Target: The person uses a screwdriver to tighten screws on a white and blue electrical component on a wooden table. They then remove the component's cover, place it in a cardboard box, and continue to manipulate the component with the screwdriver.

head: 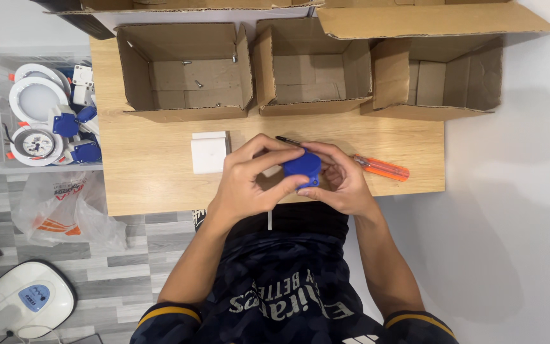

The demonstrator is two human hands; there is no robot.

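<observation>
Both hands meet over the front edge of the wooden table (pixel 154 172). My left hand (pixel 249 181) and my right hand (pixel 342 181) together grip a small blue plastic housing (pixel 302 167), fingers curled around its sides. A thin white wire (pixel 269 220) hangs down below the hands. An orange-handled screwdriver (pixel 380 168) lies on the table just right of my right hand, its dark shaft running behind the fingers. A small white square box (pixel 209 153) lies just left of my left hand.
Three open cardboard boxes stand along the table's back: the left box (pixel 183 73) holds a few screws, the middle (pixel 313 67) and right (pixel 444 76) look bare. A clear bin (pixel 1 114) at left holds round white lamps and blue parts. A plastic bag (pixel 58 210) lies on the floor.
</observation>
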